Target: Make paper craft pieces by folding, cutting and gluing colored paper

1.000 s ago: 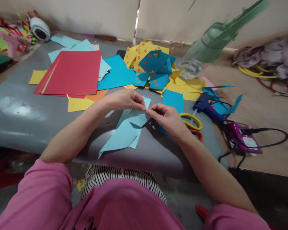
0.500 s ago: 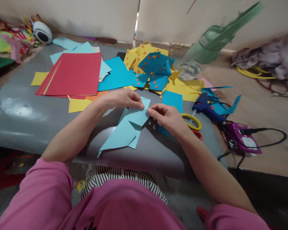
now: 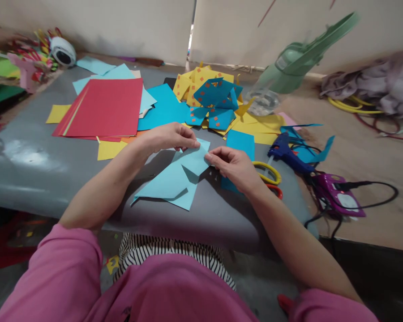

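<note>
A piece of light blue paper (image 3: 169,179), cut and partly folded, lies over the front part of the grey table. My left hand (image 3: 174,136) pinches its upper edge between thumb and fingers. On the paper's upper right edge, the thumb and fingertips of my right hand (image 3: 233,165) are closed. The lower flap of the paper folds over loosely, its tip pointing left above the table. Beside my right wrist are yellow-handled scissors (image 3: 268,172) and an orange-red handle. A blue paper sheet (image 3: 241,144) is partly hidden behind my right hand.
Red sheets (image 3: 107,107) are stacked at left. Yellow and blue dotted paper shapes (image 3: 208,96) stand at the back. A blue glue gun (image 3: 287,152) and a purple power block (image 3: 337,194) with cords lie right, below a green fan-like device (image 3: 295,62).
The loose lower flap of the light blue paper has swung up and left, exposing more of the layer beneath. Both hands keep nearly the same hold. The view has shifted slightly.
</note>
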A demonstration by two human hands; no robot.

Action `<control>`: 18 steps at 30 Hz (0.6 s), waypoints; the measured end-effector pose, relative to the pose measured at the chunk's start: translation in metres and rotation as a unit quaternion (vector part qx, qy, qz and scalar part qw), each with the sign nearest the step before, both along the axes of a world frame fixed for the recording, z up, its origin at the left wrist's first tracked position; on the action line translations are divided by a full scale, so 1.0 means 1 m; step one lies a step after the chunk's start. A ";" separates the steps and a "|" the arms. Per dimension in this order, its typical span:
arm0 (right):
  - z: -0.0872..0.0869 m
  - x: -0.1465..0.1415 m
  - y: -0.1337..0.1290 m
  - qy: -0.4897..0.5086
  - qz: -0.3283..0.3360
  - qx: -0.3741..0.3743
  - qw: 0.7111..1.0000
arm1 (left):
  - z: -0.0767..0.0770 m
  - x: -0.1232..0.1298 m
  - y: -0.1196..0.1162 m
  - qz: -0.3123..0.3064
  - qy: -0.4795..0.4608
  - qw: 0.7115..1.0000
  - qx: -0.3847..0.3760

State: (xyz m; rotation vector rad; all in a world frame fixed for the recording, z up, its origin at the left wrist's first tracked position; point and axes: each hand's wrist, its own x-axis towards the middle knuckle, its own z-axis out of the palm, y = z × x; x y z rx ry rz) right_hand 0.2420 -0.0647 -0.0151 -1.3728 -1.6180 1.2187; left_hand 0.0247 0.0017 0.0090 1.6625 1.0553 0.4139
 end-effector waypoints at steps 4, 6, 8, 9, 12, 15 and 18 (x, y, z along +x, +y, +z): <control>0.001 0.001 0.002 0.032 -0.030 0.000 0.999 | 0.006 0.000 -0.004 -0.002 0.001 1.000 0.016; 0.001 0.002 0.004 0.060 -0.077 0.013 0.995 | 0.010 -0.004 -0.004 -0.013 0.021 0.999 0.026; 0.002 0.003 0.006 0.084 -0.122 0.020 0.989 | 0.012 -0.010 -0.001 -0.026 0.034 0.999 0.024; 0.003 0.003 0.007 0.092 -0.136 0.021 0.986 | 0.013 -0.014 0.001 -0.026 0.033 0.999 0.018; 0.004 0.005 0.010 0.108 -0.142 0.016 0.984 | 0.015 -0.024 0.005 0.008 0.014 1.000 0.003; 0.003 0.008 0.012 0.120 -0.132 0.015 0.984 | 0.016 -0.029 0.006 0.019 -0.006 1.000 -0.012; 0.003 0.009 0.012 0.087 -0.124 0.041 0.988 | 0.017 -0.028 0.004 -0.006 -0.010 0.999 -0.033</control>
